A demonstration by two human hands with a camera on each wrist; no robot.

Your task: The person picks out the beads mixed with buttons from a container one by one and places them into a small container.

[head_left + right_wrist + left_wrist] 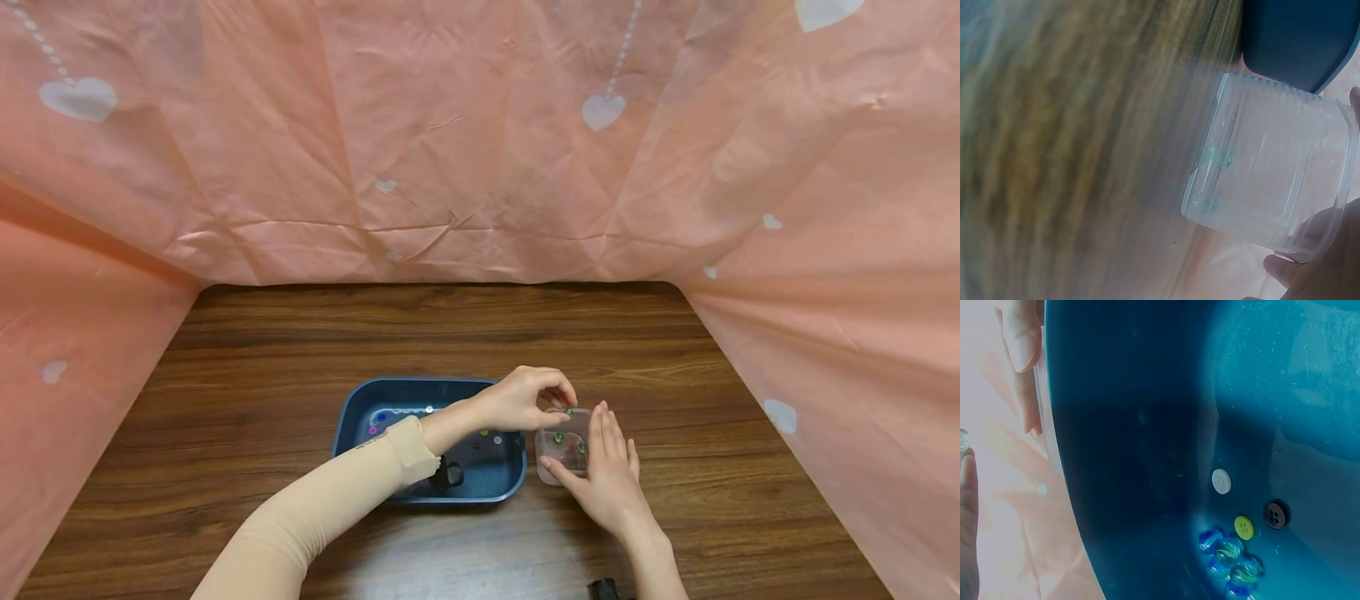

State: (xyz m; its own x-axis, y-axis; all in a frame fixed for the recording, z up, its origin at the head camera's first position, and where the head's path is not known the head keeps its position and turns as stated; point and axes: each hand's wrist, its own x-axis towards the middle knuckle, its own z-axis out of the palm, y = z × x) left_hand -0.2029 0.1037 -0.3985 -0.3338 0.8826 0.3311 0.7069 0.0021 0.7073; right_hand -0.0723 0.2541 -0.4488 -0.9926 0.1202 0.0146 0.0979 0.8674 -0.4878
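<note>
I have my right hand [613, 483] nearest, its fingers fairly straight along the right side of the clear plastic container [542, 447] and its thumb spread to the near side, so that grip stands wide with the container between. Through the clear walls I count two green marbles, one [558, 437] left of the other [582, 448]. My left hand [528, 400] reaches across to the container's far rim, its grip closed to a pinch, thumb and fingertip together on a small green glass marble [569, 411]; the left wrist feed cuts that marble off at its edge. Just left of the container sits the blue tray [483, 487], and my left sleeve [322, 500] with the dark device [447, 475] under the wrist crosses it, blocking much of its inside from the head view. The left wrist feed gets me past that: a white button [1221, 481], a yellow button [1244, 527] and a dark button [1275, 514] lie near a cluster of blue and green marbles [1229, 550]. Beyond runs the wood-grain bench [435, 333], then the pink curtain [480, 167] with pale hearts.
</note>
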